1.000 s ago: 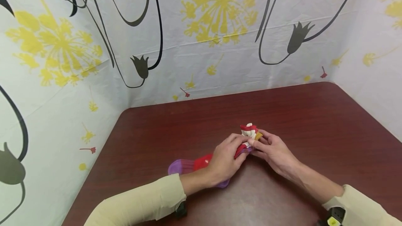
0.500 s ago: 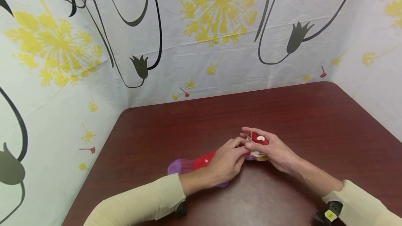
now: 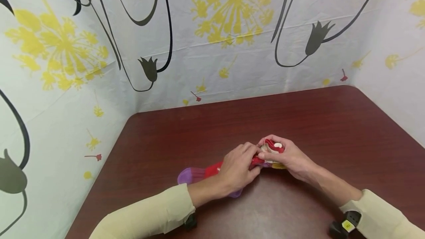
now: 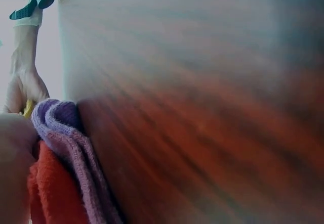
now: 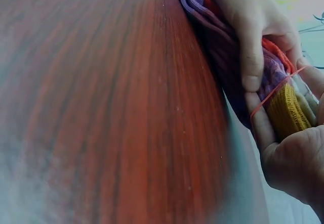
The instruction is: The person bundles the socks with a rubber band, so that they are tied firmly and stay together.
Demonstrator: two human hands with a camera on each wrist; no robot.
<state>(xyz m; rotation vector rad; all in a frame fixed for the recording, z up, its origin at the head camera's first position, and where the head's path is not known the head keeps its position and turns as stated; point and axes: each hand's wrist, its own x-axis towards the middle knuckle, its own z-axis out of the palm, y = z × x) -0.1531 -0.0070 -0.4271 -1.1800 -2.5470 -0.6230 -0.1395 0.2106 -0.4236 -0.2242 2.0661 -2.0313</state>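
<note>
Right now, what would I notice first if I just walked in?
Probably the bright red-and-purple sock bundle on the dark table, gripped by the left hand and the right hand. Next, maybe a big yellow flower high on the white backdrop. In the right wrist view, a thin pink band stretches beside the mustard part.

A reddish-brown wood-grain table (image 3: 186, 135) stands before me, its 2 far corners rounded, a pale sheen on its near part. White printed sheeting (image 3: 255, 69) hangs along its left, far and right sides, with faint creases across the far stretch. I can see 1 big yellow flower head (image 3: 64, 47) on the left and another on the far side. A grey tulip (image 3: 317, 39) curves on its dark stem at far right, and a small red sprig (image 3: 97, 156) sits at left.
</note>
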